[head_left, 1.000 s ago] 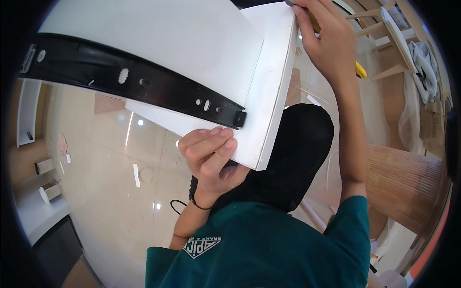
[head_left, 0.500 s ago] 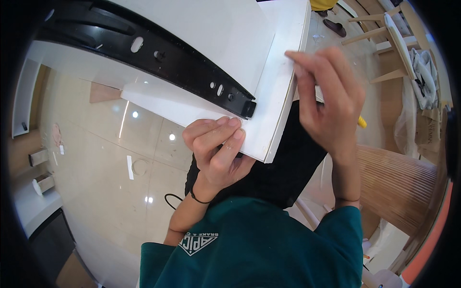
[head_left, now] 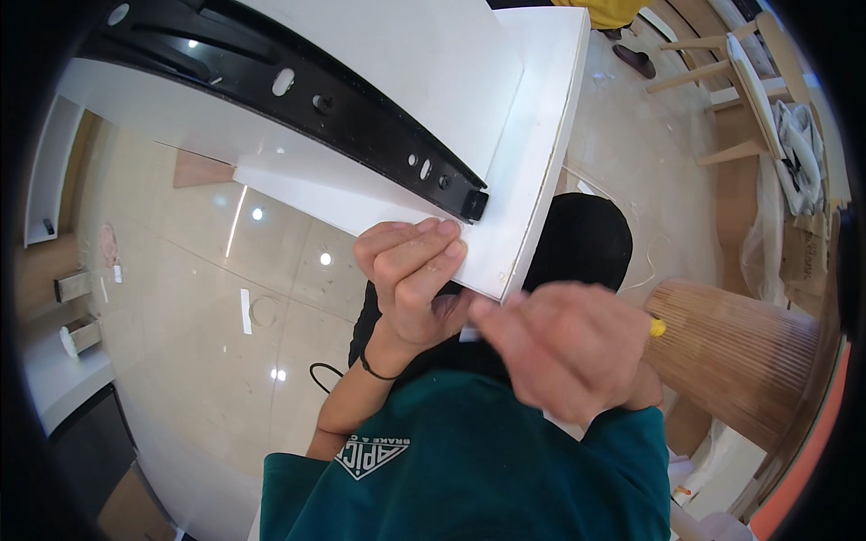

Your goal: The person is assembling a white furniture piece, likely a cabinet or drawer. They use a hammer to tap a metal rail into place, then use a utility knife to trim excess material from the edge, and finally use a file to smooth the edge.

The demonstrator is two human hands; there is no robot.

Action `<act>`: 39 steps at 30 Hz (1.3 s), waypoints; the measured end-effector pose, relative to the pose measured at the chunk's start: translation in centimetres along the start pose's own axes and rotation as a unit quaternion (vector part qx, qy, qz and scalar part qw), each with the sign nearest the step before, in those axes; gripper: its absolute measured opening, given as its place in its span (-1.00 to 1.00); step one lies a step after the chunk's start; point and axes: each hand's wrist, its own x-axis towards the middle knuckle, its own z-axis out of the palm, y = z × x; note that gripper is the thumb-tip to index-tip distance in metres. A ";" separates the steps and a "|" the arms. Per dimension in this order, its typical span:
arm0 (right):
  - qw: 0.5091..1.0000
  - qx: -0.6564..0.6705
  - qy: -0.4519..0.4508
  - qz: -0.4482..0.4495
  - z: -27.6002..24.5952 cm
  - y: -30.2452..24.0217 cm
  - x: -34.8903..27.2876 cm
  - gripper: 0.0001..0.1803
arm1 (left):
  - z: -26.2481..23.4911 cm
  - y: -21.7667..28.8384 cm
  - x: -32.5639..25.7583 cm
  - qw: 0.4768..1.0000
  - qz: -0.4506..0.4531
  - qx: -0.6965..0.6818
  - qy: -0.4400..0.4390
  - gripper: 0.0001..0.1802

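A white drawer (head_left: 433, 81) fills the upper middle, with a black metal drawer slide (head_left: 361, 126) along its side. The slide ends close to the drawer's white front panel (head_left: 532, 135). My left hand (head_left: 410, 275) grips the drawer near the panel's lower corner, fingertips just below the slide's end. My right hand (head_left: 568, 352), blurred, is closed beside that corner. A yellow end (head_left: 658, 326) sticks out behind it, apparently part of a tool whose rest is hidden. A small pale piece (head_left: 468, 334) shows between my hands.
My knee (head_left: 586, 243) in black trousers is under the panel. A ribbed wooden piece (head_left: 735, 361) stands at the right, with a wooden chair (head_left: 749, 90) farther off. A dark shoe (head_left: 634, 60) is at the far right. White strips (head_left: 244, 311) lie on the tiled floor.
My right hand has swept down and left from the panel's upper edge to its lower corner, and the yellow end moved with it. The drawer shifted slightly right; my left hand kept its grip.
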 end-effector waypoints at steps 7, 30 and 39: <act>0.984 -0.029 0.122 0.127 -0.5 9.2 3.6 -0.89 | -0.3 0.1 0.3 1.000 -0.008 0.006 -0.008 -0.51; 0.962 -0.221 0.088 0.134 2.8 16.3 6.0 -0.85 | -0.3 0.5 0.0 1.000 0.021 0.008 0.019 -0.58; 0.983 -0.122 0.092 0.101 2.7 8.9 3.1 -0.79 | 0.4 0.3 0.0 0.999 0.018 -0.005 0.037 -0.57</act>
